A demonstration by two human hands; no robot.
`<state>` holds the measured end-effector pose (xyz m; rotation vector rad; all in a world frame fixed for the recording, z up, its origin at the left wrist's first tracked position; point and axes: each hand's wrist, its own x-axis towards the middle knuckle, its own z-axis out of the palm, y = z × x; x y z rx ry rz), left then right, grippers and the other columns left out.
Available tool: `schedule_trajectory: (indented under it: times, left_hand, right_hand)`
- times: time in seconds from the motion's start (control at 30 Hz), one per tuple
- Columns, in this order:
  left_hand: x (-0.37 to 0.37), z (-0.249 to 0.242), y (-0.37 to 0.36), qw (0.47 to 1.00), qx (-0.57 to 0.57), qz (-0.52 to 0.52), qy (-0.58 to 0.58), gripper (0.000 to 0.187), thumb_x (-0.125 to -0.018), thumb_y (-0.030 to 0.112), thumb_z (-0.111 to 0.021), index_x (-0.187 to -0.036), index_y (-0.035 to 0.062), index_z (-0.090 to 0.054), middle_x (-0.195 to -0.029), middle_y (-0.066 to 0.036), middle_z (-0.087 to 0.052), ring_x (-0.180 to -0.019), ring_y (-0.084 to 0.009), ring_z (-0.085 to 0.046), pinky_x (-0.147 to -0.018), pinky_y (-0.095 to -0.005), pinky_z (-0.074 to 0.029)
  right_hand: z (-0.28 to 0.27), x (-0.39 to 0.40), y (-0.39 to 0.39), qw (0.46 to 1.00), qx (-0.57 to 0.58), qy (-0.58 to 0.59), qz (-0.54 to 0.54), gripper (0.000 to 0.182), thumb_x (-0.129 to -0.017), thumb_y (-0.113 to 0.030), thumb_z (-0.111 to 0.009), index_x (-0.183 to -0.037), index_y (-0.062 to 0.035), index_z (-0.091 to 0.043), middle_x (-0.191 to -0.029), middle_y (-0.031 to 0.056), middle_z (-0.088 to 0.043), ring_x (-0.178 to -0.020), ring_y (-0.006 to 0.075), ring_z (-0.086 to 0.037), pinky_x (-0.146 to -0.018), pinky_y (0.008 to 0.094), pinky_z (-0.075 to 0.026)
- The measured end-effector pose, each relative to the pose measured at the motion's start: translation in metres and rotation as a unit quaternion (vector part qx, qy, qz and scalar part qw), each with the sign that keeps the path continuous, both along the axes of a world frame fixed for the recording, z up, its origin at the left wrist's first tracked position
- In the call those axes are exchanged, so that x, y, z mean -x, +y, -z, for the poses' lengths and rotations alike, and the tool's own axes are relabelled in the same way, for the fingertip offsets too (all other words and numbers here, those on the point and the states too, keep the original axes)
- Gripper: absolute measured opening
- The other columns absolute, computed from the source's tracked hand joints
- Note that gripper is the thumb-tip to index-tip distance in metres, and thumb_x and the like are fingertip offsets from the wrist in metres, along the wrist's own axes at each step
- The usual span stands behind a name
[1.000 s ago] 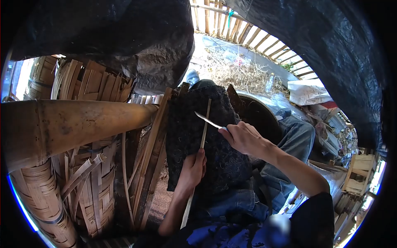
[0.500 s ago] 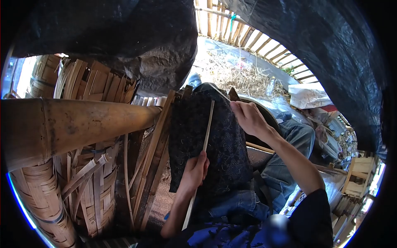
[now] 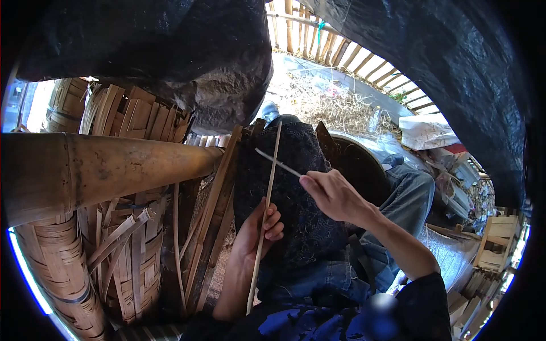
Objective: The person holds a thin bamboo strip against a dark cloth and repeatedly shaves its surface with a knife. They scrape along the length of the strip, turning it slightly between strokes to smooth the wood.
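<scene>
My left hand (image 3: 265, 227) is closed around a long thin bamboo strip (image 3: 270, 184), which slants from near my waist up over my knee. In my right hand (image 3: 339, 198) is a knife (image 3: 289, 169) with a narrow, slightly curved blade pointing left. The blade crosses the strip a little above my left fingers; whether it touches cannot be told from this view. Dark patterned cloth (image 3: 307, 241) covers my leg beneath both hands. The knife's handle is hidden inside my right fist.
A thick bamboo pole (image 3: 136, 167) juts in from the left, above woven bamboo baskets (image 3: 62, 273). Split bamboo slats (image 3: 216, 221) stand beside my left arm. Black plastic sheeting (image 3: 148, 45) hangs overhead. Dry shavings (image 3: 335, 102) litter the ground ahead, near a white sack (image 3: 426, 132).
My right hand has come back toward me, and the knife now lies across the strip. My left hand has turned, showing its curled fingers, and the strip's top has shifted left and upward.
</scene>
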<state>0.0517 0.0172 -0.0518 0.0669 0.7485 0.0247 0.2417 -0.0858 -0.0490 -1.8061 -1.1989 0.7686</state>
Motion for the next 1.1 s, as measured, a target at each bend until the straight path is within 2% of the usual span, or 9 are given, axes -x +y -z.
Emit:
schedule_trajectory:
  times: [0.1,0.4,0.63,0.73,0.8,0.93,1.0,1.03,1.1]
  left_hand:
    - [-0.007,0.003,0.005,0.997,-0.06,0.038,0.012,0.03,-0.1,0.036,-0.04,-0.082,0.0134,-0.047,-0.056,0.004,-0.035,-0.046,-0.0076,-0.033,-0.046,-0.021,-0.029]
    - [-0.017,0.003,0.002,0.981,-0.097,0.031,0.165,0.02,-0.097,0.03,-0.051,-0.096,0.0099,-0.055,-0.072,0.004,-0.051,-0.047,-0.0075,-0.04,-0.046,-0.0211,-0.033]
    - [-0.008,0.015,-0.002,0.97,-0.19,0.067,0.134,0.02,-0.094,0.024,-0.054,-0.1,0.0042,-0.054,-0.077,0.0,-0.053,-0.047,-0.0072,-0.041,-0.045,-0.0212,-0.032]
    - [-0.003,0.028,-0.003,0.97,-0.201,0.036,0.13,0.016,-0.092,0.012,-0.055,-0.1,-0.0011,-0.058,-0.086,-0.006,-0.057,-0.057,-0.0082,-0.05,-0.046,-0.0209,-0.039]
    - [-0.003,0.03,-0.003,0.971,-0.198,0.022,0.129,0.014,-0.09,0.007,-0.054,-0.101,-0.0018,-0.058,-0.095,-0.008,-0.056,-0.06,-0.0085,-0.05,-0.046,-0.0217,-0.039]
    - [-0.004,0.028,-0.004,0.968,-0.198,0.044,0.146,0.013,-0.09,0.007,-0.054,-0.1,-0.0015,-0.058,-0.094,-0.008,-0.056,-0.061,-0.0079,-0.05,-0.045,-0.0215,-0.039]
    - [-0.009,0.024,-0.008,0.958,-0.232,0.034,0.166,0.016,-0.089,0.013,-0.056,-0.1,0.0013,-0.054,-0.078,-0.003,-0.052,-0.047,-0.0068,-0.041,-0.044,-0.0207,-0.033]
    - [-0.01,0.023,-0.009,0.958,-0.234,0.033,0.164,0.016,-0.089,0.013,-0.056,-0.1,0.0013,-0.054,-0.078,-0.003,-0.052,-0.047,-0.0068,-0.041,-0.044,-0.0207,-0.033]
    - [-0.01,0.02,-0.011,0.957,-0.231,0.05,0.168,0.017,-0.09,0.015,-0.058,-0.099,0.001,-0.055,-0.076,-0.002,-0.053,-0.046,-0.0065,-0.041,-0.043,-0.0204,-0.033]
  right_hand:
    - [0.007,0.006,0.001,0.999,0.009,-0.027,-0.021,0.046,-0.099,-0.031,-0.043,-0.068,0.0009,-0.053,-0.049,0.0191,-0.047,-0.042,0.0328,-0.05,-0.043,0.0413,-0.037]
    - [0.017,-0.003,-0.005,0.998,0.049,-0.007,-0.045,0.047,-0.099,-0.033,-0.042,-0.069,0.0018,-0.054,-0.051,0.0202,-0.048,-0.045,0.0349,-0.051,-0.047,0.0424,-0.039]
    - [0.028,-0.003,-0.009,0.998,0.036,-0.041,-0.043,0.05,-0.098,-0.033,-0.045,-0.063,0.0005,-0.053,-0.049,0.0189,-0.049,-0.043,0.0334,-0.052,-0.045,0.0409,-0.041]
    - [0.038,0.0,-0.01,0.995,0.016,-0.095,-0.037,0.052,-0.097,-0.033,-0.046,-0.057,-0.0002,-0.052,-0.048,0.0189,-0.05,-0.042,0.0333,-0.053,-0.044,0.0405,-0.043]
    - [0.035,-0.001,-0.008,0.991,0.091,-0.078,-0.051,0.054,-0.097,-0.034,-0.047,-0.055,-0.0005,-0.051,-0.048,0.0194,-0.051,-0.042,0.0338,-0.055,-0.042,0.0403,-0.043]
    - [0.036,-0.003,-0.004,0.99,0.117,-0.051,-0.059,0.054,-0.097,-0.034,-0.047,-0.054,-0.001,-0.051,-0.047,0.0195,-0.051,-0.042,0.0339,-0.055,-0.04,0.0401,-0.042]
    - [0.04,-0.005,-0.004,0.99,0.113,-0.065,-0.06,0.055,-0.097,-0.034,-0.047,-0.053,-0.0012,-0.05,-0.047,0.0197,-0.051,-0.042,0.034,-0.055,-0.04,0.0405,-0.043]
    - [0.042,-0.007,-0.003,0.99,0.112,-0.067,-0.06,0.055,-0.097,-0.034,-0.047,-0.053,-0.0012,-0.05,-0.047,0.0197,-0.051,-0.042,0.034,-0.055,-0.04,0.0405,-0.043]
    - [0.047,-0.012,0.001,0.982,0.081,-0.169,-0.011,0.055,-0.097,-0.034,-0.048,-0.053,-0.0014,-0.049,-0.047,0.0196,-0.051,-0.042,0.0345,-0.055,-0.041,0.0413,-0.043]
